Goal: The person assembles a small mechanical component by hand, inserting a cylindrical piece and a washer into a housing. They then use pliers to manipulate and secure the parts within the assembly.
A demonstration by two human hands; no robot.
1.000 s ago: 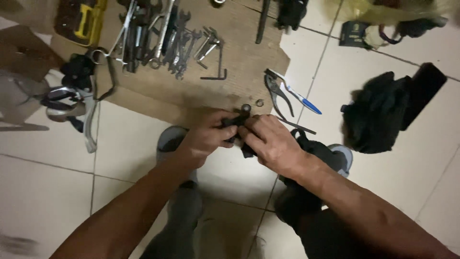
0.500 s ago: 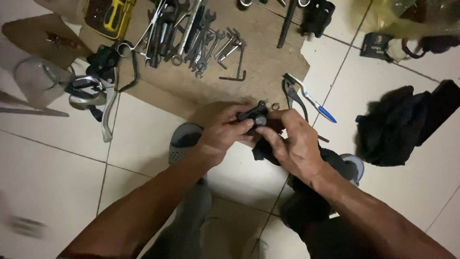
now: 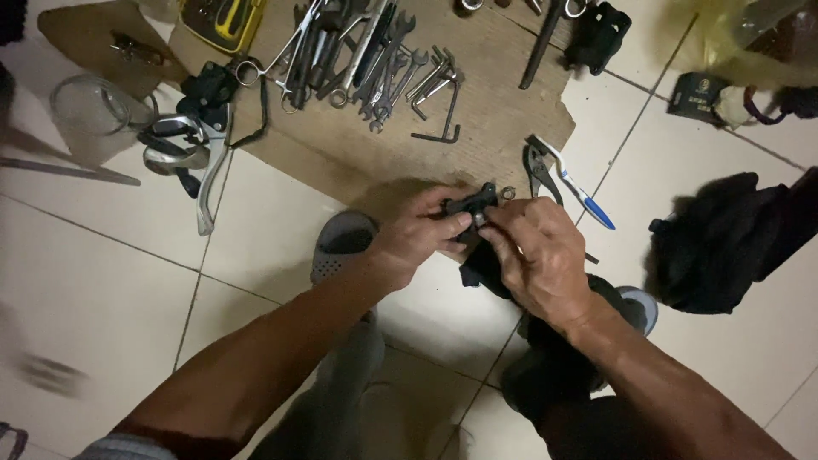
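head view, looking down, close above

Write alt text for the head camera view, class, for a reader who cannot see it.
Two bare hands, left hand and right hand, together grip a small black metal part above a tiled floor. Beyond them a cardboard sheet holds wrenches and a hex key; blue-handled pliers lie at its edge.

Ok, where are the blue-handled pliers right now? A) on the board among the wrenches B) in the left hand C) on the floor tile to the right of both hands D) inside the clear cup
C: the blue-handled pliers lie on the floor at the board's right edge, right of both hands, while the left hand and right hand together hold a small black part.
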